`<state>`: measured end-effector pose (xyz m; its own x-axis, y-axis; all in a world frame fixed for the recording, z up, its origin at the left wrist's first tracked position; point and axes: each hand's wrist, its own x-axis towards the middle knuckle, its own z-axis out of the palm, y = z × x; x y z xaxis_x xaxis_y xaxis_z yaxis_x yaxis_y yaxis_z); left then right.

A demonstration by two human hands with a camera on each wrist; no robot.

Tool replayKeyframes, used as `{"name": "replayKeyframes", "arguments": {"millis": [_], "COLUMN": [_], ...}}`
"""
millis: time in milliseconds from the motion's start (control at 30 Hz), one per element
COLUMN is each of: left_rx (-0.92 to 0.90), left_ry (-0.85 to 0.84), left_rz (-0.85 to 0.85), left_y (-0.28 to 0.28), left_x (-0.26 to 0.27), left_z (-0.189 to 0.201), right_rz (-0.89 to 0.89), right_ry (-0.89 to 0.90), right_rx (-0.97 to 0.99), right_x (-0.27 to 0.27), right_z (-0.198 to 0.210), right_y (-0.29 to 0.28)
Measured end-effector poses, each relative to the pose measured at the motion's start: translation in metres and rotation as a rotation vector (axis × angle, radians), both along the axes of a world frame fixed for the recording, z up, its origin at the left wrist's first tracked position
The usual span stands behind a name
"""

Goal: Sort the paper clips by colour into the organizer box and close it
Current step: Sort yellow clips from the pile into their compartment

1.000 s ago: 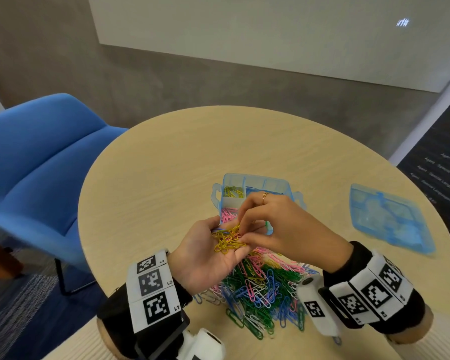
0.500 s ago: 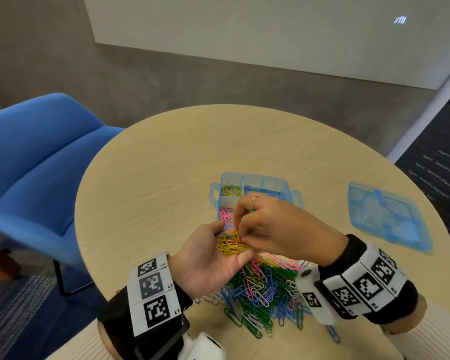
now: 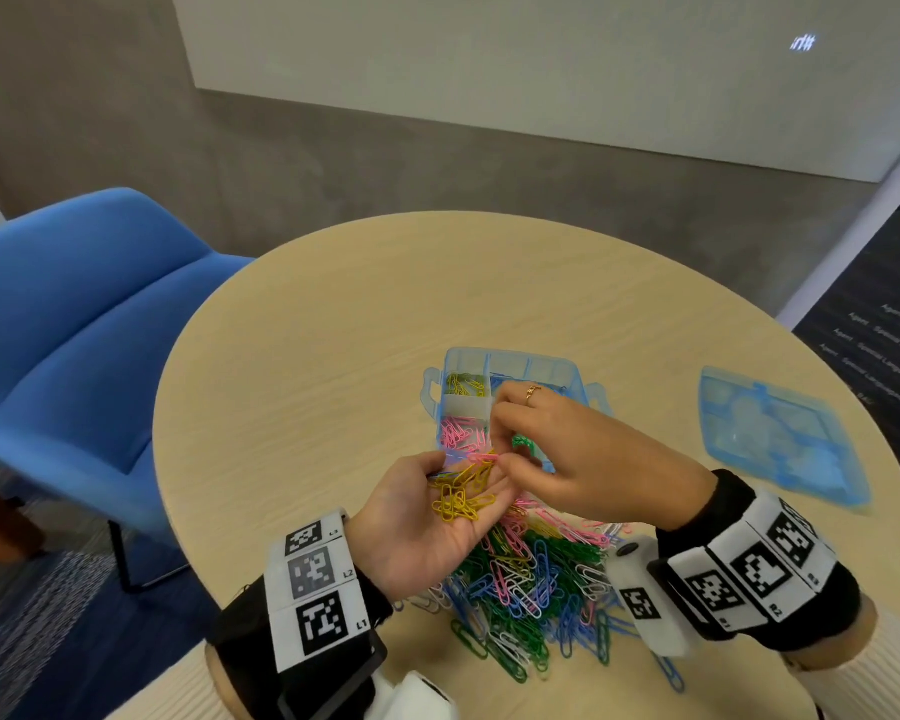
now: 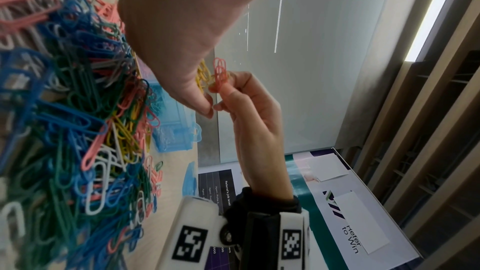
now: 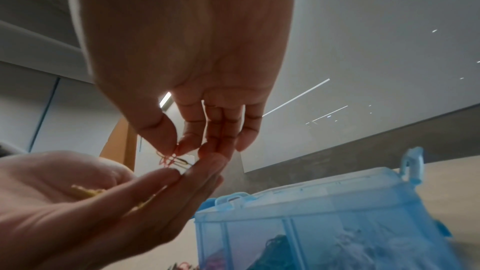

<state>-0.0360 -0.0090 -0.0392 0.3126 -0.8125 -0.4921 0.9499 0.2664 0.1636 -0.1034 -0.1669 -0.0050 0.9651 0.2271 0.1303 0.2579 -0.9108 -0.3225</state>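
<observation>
Head view shows our left hand (image 3: 427,517) palm up, fingers relaxed, cradling a bunch of yellow clips (image 3: 461,491). A moment ago our right hand (image 3: 578,459) was digging in that bunch; now its grip is pinched on a pink clip (image 4: 220,73) and lifts it out. We think the yellow bunch is now clean and ready to drop. The organizer box (image 3: 515,363) sits open just behind our hands, with yellow and pink clips inside. Its lid (image 3: 780,439) lies apart to the right. A big mixed pile (image 3: 526,589) on the bench (image 3: 307,381) still waits.
</observation>
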Motion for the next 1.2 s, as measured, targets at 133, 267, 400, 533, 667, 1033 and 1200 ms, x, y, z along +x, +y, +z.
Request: {"name": "replayKeyframes", "arguments": {"millis": [133,267,400,533,667,1033,1200], "left_rx": [-0.023,-0.011,0.103,0.124,0.078,0.046,0.054], "left_ry": [0.023,0.006,-0.072,-0.155,-0.222,-0.086,-0.148], "left_rz": [0.026,0.053,-0.009,-0.155,-0.268,-0.136,-0.132], "left_y": [0.001,0.003,0.002,-0.001,-0.001,0.0,0.001], "left_x": [0.003,0.007,0.009,0.007,0.003,0.012,0.012], "left_z": [-0.003,-0.002,-0.003,-0.004,-0.001,-0.013,-0.007], "right_rz": [0.006,-0.026,-0.113,-0.12,-0.13,-0.397,-0.458], "right_ry": [0.059,0.104,0.092,0.092,0.1,0.012,0.016], "right_rx": [0.093,0.181,0.187,0.172,0.233,0.404,0.226], "right_x": [0.004,0.008,0.009,0.011,0.012,0.027,0.033], "right_z": [0.004,0.004,0.002,-0.002,-0.001,0.005,0.003], "right_y": [0.004,0.006,0.004,0.007,0.011,0.008,0.011]}}
